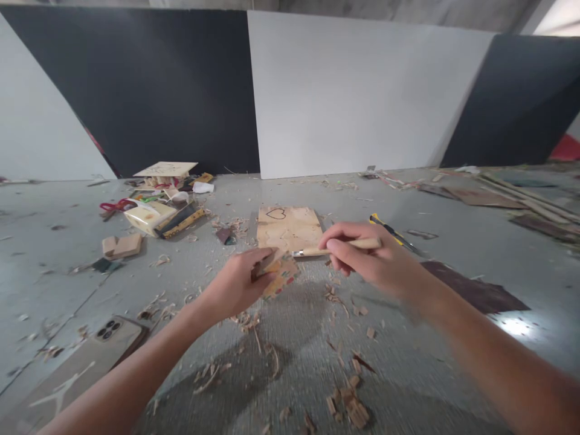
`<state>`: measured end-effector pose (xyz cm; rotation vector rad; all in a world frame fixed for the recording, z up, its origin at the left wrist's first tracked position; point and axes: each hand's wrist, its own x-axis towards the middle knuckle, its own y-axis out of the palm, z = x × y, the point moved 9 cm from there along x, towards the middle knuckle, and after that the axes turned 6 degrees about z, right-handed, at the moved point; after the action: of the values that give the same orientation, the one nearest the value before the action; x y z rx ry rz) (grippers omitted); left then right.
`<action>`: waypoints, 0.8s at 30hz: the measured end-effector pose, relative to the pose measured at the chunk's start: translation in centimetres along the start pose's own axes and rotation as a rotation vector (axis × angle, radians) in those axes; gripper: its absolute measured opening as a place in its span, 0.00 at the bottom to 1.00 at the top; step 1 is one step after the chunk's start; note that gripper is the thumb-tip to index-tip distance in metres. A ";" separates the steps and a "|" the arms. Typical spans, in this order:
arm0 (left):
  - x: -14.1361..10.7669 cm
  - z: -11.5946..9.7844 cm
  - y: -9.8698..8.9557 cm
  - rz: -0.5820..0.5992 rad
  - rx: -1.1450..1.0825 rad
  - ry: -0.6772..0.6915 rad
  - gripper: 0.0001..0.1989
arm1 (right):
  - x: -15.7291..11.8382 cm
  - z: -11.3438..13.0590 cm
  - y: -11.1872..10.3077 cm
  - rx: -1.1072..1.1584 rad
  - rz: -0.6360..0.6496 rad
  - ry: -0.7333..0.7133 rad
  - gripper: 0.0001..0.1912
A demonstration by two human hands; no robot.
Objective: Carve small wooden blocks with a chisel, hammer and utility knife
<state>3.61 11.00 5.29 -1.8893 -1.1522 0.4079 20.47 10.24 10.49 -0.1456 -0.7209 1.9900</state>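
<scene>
Head view shows our left hand (244,279) pinching a colour-patterned piece (283,276) and our right hand (362,260) pinching a wooden-handled tool (312,251), its metal tip near that piece.

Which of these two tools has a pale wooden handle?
The thin tool in the right hand; the knife on the floor is yellow and black.
</scene>
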 end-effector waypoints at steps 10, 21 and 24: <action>0.8 4.2 2.2 0.029 -0.571 -0.174 0.30 | 0.0 -0.1 0.4 -0.027 0.016 -0.036 0.14; 0.5 2.7 1.5 0.021 -0.449 -0.116 0.25 | 0.3 -0.1 1.0 -0.125 0.070 -0.018 0.10; 0.3 1.7 0.5 -0.035 -0.301 -0.058 0.23 | 0.3 0.1 0.6 -0.122 0.045 -0.031 0.10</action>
<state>2.99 12.02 3.93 -2.1228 -1.3439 0.2833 19.80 10.27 10.26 -0.2053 -0.8658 1.9949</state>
